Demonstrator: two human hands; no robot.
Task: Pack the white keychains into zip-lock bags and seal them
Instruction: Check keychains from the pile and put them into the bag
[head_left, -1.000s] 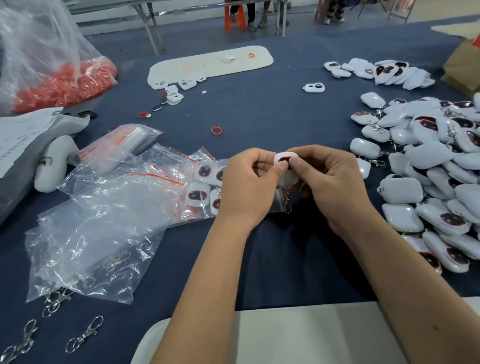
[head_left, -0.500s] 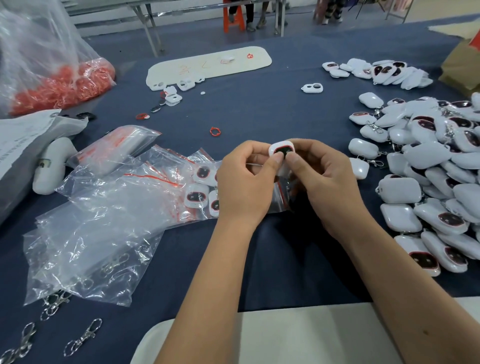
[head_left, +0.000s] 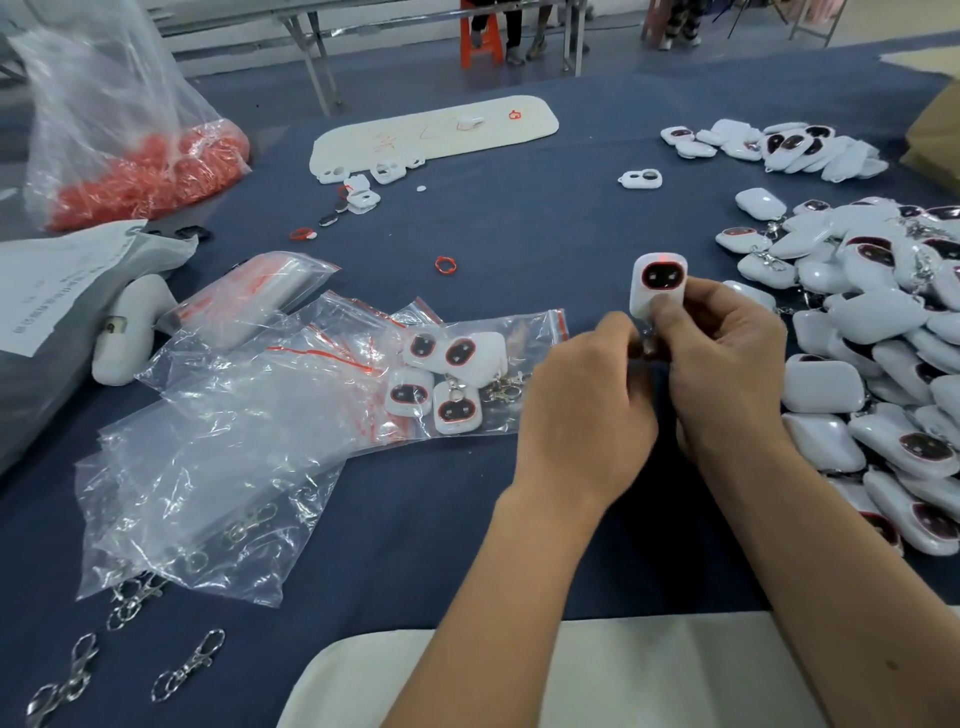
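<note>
White keychain (head_left: 657, 285) is pinched upright in your right hand (head_left: 727, 358), while your left hand (head_left: 587, 410) fiddles at its clasp end, fingers curled — exact hold hidden. Tuck the clasp flat, then slide it face-up into the zip-lock bag (head_left: 467, 374) just left — it's unsealed, I think.

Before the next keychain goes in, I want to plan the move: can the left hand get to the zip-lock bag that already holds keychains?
Probably yes. The left hand sits just right of the zip-lock bag, with only bare table cloth between them. Its fingers are busy at the clasp of the keychain that the right hand holds up.
</note>
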